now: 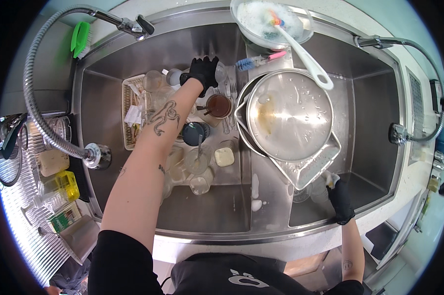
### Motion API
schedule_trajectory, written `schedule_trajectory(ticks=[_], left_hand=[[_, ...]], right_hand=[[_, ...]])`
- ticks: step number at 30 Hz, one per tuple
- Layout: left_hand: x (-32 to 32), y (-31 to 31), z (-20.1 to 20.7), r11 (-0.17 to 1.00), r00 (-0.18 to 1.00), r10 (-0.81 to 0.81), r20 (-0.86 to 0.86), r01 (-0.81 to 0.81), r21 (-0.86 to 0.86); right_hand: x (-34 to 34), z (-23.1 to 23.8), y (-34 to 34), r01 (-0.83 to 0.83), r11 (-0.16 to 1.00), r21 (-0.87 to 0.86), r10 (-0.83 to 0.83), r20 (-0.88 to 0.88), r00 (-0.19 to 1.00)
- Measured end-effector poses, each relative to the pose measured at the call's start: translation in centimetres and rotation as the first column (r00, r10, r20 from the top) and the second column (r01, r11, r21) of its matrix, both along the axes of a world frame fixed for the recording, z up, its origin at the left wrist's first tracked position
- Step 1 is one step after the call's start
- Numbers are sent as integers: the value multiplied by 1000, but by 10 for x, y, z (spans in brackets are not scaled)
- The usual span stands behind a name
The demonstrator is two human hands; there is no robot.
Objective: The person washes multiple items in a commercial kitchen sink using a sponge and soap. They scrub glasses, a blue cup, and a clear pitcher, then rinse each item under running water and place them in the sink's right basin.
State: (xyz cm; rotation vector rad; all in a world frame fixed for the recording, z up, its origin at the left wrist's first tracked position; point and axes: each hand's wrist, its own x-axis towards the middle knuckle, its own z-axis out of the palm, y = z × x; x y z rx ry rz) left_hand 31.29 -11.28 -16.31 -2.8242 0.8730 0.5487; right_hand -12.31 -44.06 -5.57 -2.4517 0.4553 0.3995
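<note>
My left hand [202, 74], in a black glove, reaches to the far side of the left sink basin. Its fingers bend around a clear glass [220, 73], whose side shows beside the glove. Around it sit a cup of brown liquid [219, 106], forks and other cutlery [233, 89], a dark cup [193, 133], and several clear glasses [196, 160]. Low over the right basin, my right hand [341, 200], also gloved in black, closes on a whitish-yellow sponge [331, 180]. Clear glassware [319, 191] lies just beside that hand.
A large wet steel pan [291, 115] and a white angular tray [313, 164] overlap the divider and right basin. Behind stands a soapy bowl [254, 24] with a white-handled brush [305, 54]. A beige basket [128, 118] stands left. Hose taps [101, 155], [399, 133] hang at both sides.
</note>
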Motion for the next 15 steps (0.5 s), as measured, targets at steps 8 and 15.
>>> schedule_trajectory(ticks=[8,15], left_hand=[[-2,-15,-12,994,998,35,56,-40,104],[-11,6,21,942,991,121,-58,-133,-309]], right_hand=[[0,13,1,318,938,137,-309,-81,948],[1,66,-16,623,727,289,-666,73,742]])
